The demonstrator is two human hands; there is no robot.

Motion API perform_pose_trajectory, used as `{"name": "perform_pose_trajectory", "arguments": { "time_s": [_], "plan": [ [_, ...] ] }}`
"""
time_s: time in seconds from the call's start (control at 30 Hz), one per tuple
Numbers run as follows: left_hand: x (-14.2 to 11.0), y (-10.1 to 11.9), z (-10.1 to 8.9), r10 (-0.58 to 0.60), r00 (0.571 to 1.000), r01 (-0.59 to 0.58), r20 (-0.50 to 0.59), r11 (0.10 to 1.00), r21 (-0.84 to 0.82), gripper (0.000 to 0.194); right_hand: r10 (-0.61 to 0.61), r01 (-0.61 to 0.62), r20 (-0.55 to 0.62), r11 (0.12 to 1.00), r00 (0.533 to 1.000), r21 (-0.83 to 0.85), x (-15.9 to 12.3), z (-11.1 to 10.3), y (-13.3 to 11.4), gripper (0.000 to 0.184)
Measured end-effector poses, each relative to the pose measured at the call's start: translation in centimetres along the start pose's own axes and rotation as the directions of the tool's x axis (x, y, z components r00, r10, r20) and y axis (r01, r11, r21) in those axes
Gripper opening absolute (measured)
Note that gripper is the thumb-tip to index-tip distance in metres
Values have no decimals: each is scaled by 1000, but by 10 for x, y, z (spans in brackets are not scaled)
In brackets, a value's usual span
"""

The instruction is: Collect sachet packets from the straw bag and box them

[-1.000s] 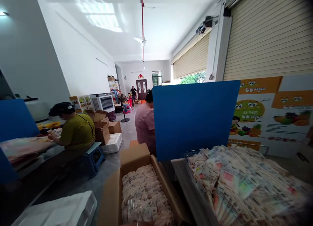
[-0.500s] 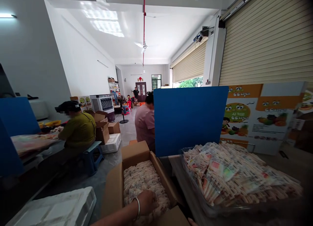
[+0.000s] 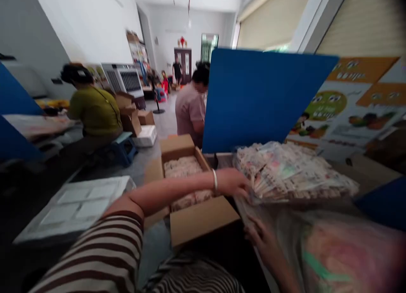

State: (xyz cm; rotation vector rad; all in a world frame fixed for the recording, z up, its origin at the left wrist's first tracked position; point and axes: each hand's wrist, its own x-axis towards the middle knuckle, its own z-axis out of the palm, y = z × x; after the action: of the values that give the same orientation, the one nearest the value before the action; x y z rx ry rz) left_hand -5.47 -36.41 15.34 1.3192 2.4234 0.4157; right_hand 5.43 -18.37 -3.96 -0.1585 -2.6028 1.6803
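My left hand (image 3: 233, 182), with a pale bangle at the wrist, reaches across the open cardboard box (image 3: 204, 222) to the near left corner of a clear tray (image 3: 279, 201). Its fingers are blurred at the tray's edge, and I cannot tell whether they grip anything. A heap of small flat clear-wrapped packets (image 3: 292, 170) fills the tray. More such packets (image 3: 182, 167) lie in rows inside the box. My right hand (image 3: 258, 234) is lower down at the table's edge, its blurred fingers loosely apart with nothing visible in them.
A blue partition (image 3: 260, 102) stands behind the tray. A clear plastic bag with pink and green contents (image 3: 342, 250) lies at the right. White foam lids (image 3: 82, 204) are at the left. Two people sit at work, one in pink (image 3: 188, 109), one in olive (image 3: 95, 111).
My left hand has moved from the packets in the box rightward to the tray's corner. My view has tilted down, and my right hand now shows more fully.
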Motion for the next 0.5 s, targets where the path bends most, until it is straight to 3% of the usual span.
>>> {"name": "perform_pose_trajectory", "arguments": {
  "time_s": [0.03, 0.1, 0.2, 0.37, 0.5],
  "plan": [
    [-2, -31, 5, -86, 996, 86, 5, 996, 34, 19, 60, -61, 24, 998, 998, 12, -9, -8, 10, 64],
    [-10, -90, 22, -323, 938, 274, 124, 912, 306, 20, 172, -173, 18, 984, 985, 35, -20, -24, 25, 73],
    [-23, -154, 54, -464, 848, 366, 256, 862, 352, 18, 281, -280, -98, 960, 955, 30, -23, -45, 40, 72],
    [-19, -213, 99, -525, 782, 446, 336, 848, 288, 19, 463, -463, -171, 886, 870, 42, -11, -48, 63, 69],
    [-7, -237, 124, -421, 780, 415, 463, 902, 120, 14, 591, -578, -115, 806, 799, 130, -1, -30, 84, 72]
  ]
}}
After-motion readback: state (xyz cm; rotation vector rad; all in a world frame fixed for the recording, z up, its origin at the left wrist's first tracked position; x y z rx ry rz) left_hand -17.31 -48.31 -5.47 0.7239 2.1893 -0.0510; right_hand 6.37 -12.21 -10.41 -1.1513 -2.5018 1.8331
